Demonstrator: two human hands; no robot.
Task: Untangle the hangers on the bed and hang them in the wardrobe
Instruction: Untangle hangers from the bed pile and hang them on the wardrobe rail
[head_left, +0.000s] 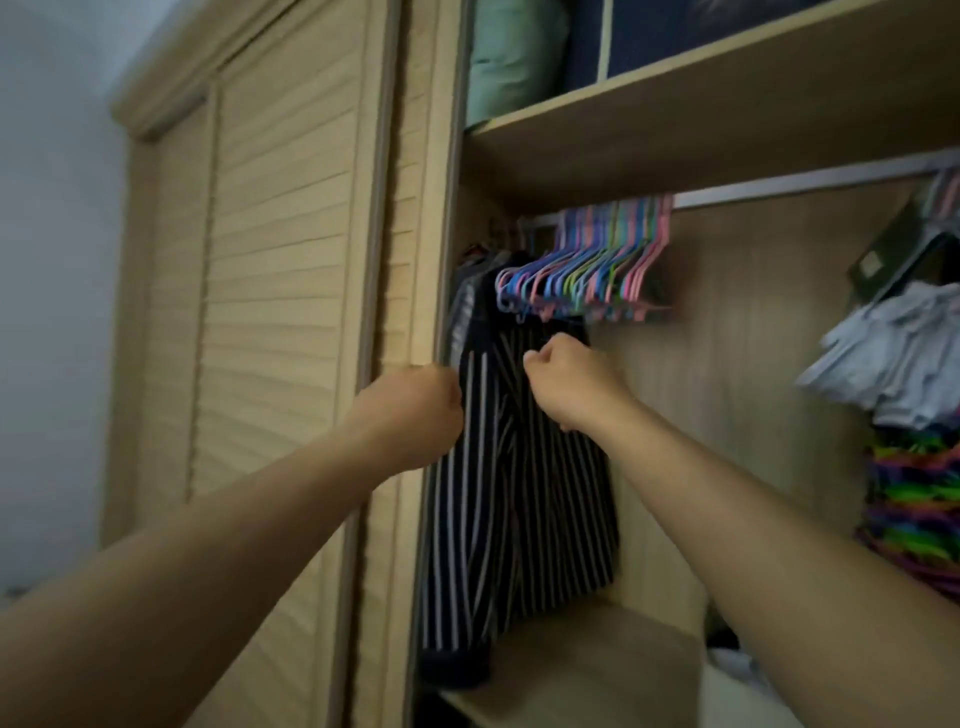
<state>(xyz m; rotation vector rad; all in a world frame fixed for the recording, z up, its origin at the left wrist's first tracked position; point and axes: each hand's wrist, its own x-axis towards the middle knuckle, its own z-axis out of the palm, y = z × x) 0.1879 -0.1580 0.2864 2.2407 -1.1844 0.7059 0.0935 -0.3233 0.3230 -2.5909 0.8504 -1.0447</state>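
hangers (587, 260) on rail | both fists (curled) by striped garment (519, 493)

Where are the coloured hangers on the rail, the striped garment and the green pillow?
coloured hangers (587, 260): head view, on the middle of the bunch under the rail.
striped garment (498, 519): head view, on its striped front, between the two arms.
green pillow (511, 52): head view, on its side, top shelf.

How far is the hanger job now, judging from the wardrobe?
Done: a row of colourful plastic hangers hangs on the metal rail. In hand: nothing visible; left hand and right hand are curled fists near the dark striped garment. Left: unclear, since the bed is out of view.
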